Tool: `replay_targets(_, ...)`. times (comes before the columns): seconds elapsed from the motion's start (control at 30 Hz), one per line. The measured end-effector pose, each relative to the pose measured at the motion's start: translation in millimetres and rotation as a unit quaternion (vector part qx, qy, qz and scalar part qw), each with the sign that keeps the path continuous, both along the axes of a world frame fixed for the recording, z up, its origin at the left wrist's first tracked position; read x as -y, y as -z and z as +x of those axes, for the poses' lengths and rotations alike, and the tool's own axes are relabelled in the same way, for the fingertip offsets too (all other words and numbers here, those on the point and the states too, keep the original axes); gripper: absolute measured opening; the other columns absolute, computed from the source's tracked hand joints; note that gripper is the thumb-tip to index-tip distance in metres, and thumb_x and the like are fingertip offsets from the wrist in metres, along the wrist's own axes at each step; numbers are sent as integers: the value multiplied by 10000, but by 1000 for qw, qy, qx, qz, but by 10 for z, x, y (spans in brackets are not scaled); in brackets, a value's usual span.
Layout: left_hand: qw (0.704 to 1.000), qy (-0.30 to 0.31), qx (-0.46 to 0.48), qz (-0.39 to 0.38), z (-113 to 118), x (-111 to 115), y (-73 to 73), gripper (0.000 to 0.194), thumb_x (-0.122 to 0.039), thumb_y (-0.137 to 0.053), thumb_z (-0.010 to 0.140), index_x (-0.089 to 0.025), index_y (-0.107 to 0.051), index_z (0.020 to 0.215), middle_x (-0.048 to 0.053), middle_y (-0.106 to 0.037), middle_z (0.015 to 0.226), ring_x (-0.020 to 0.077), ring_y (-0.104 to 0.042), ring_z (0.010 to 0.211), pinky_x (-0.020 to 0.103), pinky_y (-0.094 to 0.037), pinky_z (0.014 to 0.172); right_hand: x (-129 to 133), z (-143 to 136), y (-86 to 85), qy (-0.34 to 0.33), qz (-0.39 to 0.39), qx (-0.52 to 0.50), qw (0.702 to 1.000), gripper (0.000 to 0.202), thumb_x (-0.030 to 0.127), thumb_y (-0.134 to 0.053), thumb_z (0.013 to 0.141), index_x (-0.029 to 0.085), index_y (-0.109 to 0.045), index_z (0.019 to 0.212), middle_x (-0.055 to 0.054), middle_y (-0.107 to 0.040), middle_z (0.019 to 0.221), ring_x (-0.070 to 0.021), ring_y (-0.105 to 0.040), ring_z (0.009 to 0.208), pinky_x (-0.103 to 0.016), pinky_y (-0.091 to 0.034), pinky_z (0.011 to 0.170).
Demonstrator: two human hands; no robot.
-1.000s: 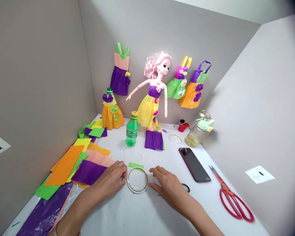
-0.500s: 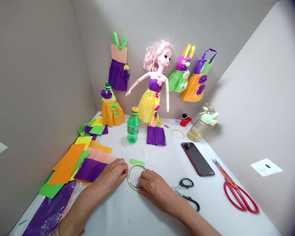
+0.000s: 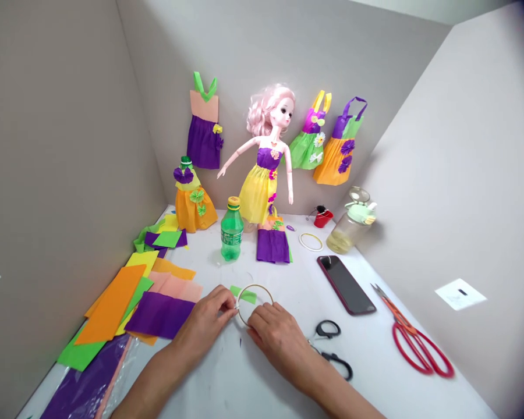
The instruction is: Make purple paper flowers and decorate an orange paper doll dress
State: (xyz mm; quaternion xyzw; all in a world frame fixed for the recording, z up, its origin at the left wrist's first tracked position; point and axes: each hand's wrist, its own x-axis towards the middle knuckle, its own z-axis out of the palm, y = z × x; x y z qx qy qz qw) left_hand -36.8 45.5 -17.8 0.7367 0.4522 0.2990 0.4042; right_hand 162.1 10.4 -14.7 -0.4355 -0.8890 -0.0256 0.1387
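A thin pale ring, like a roll of narrow tape (image 3: 255, 286), stands tilted over the middle of the white table. Around its right and lower edge are the bent fingers of my right hand (image 3: 277, 331). At its left edge my left hand (image 3: 209, 317) pinches with thumb and forefinger; whatever lies between those fingertips is too small to make out. Behind the ring lies a small green strip (image 3: 243, 295). Black-handled scissors (image 3: 328, 329) rest right of my right hand, partly hidden by it.
Coloured sheets (image 3: 113, 302) cover the left side. Farther back stand a green bottle (image 3: 231, 233), a dressed doll (image 3: 262, 186) and a clothed bottle (image 3: 194, 203). On the right are a phone (image 3: 347, 285), red scissors (image 3: 414, 337), a drinking bottle (image 3: 347, 230) and a small red bucket (image 3: 323, 219).
The ring has tilted up and shifted right with my right hand. My left thumb and forefinger now show at its left edge. The camera view has shifted slightly.
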Motion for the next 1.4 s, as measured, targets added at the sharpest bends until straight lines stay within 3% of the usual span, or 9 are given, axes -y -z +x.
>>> replay_targets(0.2,995,1,-91,29,57,47,98,132,-202,-419,889,-216,-444,760,-14,-527,780,159,-515,699,276,-376,653,39,-59,45,-40,32,52,997,156,73,-606,864,181,-551,767,-4,-615,771,-181,-531,705,-317,-348,657)
replay_targets(0.33,995,-17,-89,49,42,26,105,141,-185,-410,874,-218,-428,738,-26,-497,734,151,-496,666,271,-370,632,72,-80,-43,-32,-8,53,998,119,95,-622,860,171,-581,779,-20,-642,797,-190,-565,730,-313,-368,659)
replay_targets(0.53,991,-121,56,24,-74,-89,-6,116,-247,-525,829,-214,-477,729,-14,-575,790,150,-557,727,274,-432,714,112,-16,-330,-23,-221,-49,974,111,299,-669,897,191,-655,871,8,-679,860,-130,-625,744,-213,-425,648)
replay_targets(0.73,948,-167,247,-115,-65,-129,-49,244,-346,-679,714,-200,-486,679,-22,-577,784,134,-590,713,256,-463,705,-251,-50,-375,84,-162,54,982,124,214,-555,957,173,-669,985,-63,-662,1009,-182,-653,874,-246,-455,692)
replay_targets(0.87,939,-154,270,-145,-64,-138,-84,283,-422,-658,738,-197,-490,704,-15,-581,779,143,-603,722,287,-491,740,-578,-198,-265,76,-156,92,981,156,49,-534,895,111,-664,956,-138,-658,1020,-234,-640,914,-279,-451,672)
replay_targets(0.97,957,-90,229,-154,-131,-139,-121,267,-377,-673,731,-192,-487,680,-15,-585,741,136,-568,694,265,-461,698,-696,-251,-219,55,-162,88,981,229,-23,-473,874,84,-671,915,-153,-672,969,-217,-646,845,-281,-440,661)
replay_targets(1.1,987,39,57,-146,-245,-78,-163,122,-282,-604,758,-193,-534,711,-34,-544,683,130,-480,644,229,-353,588,-614,-225,-291,-14,-191,60,980,142,85,-561,890,159,-682,890,-30,-695,887,-122,-640,754,-200,-423,654)
replay_targets(1.2,996,38,-35,-78,-295,-17,-184,60,-203,-529,761,-198,-529,701,-34,-528,701,137,-457,648,238,-318,572,-475,-254,-346,-59,-202,59,976,124,139,-586,900,210,-680,937,19,-698,912,-95,-635,745,-178,-409,636)
replay_targets(1.4,996,25,-65,-47,-386,-30,-164,70,-180,-514,743,-202,-501,678,-37,-514,686,140,-449,625,245,-307,551,-288,-539,-251,-75,-181,124,973,151,17,-581,812,124,-676,861,-104,-677,888,-203,-626,777,-267,-390,583)
